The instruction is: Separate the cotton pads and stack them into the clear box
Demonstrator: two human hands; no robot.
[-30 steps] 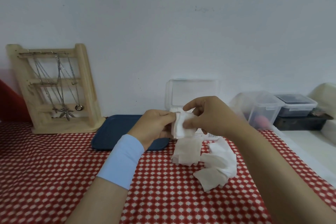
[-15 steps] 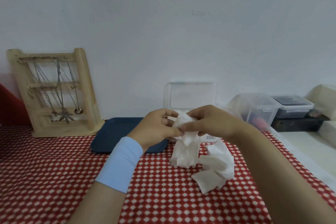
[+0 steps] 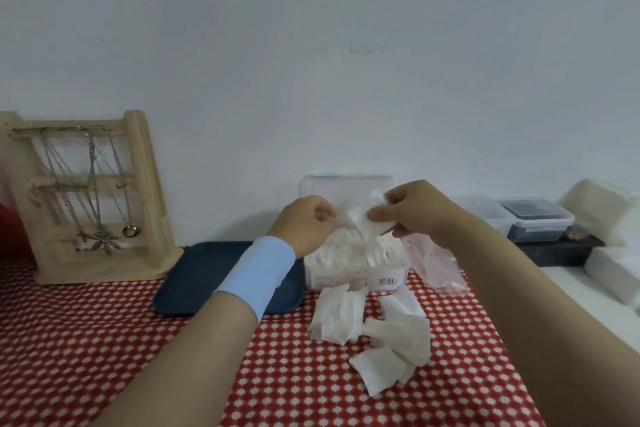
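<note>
The left hand point(image 3: 304, 222) had pulled away, its curled grip pinching a thin edge of the cotton pad point(image 3: 367, 224); the right hand point(image 3: 415, 211) pinched the rest above the clear box point(image 3: 356, 263). The pad seemed to be separating.

The support surface is a table covered by a red cloth with a white dot pattern point(image 3: 104, 340). At the rear left, against the wall, stands a light wooden ladder-shaped jewellery rack point(image 3: 145, 204) hung with metal chains. To its right lies a dark blue rectangular plastic tray point(image 3: 207, 274), flat on the cloth. Just beside the tray's right end sits an open clear plastic box point(image 3: 356, 276) with a barcode label, its lid upright behind it. Loose white square cotton pads point(image 3: 374, 333) lie heaped directly in front of the box. A crumpled transparent plastic bag point(image 3: 436, 263) lies just right of the box.
</note>
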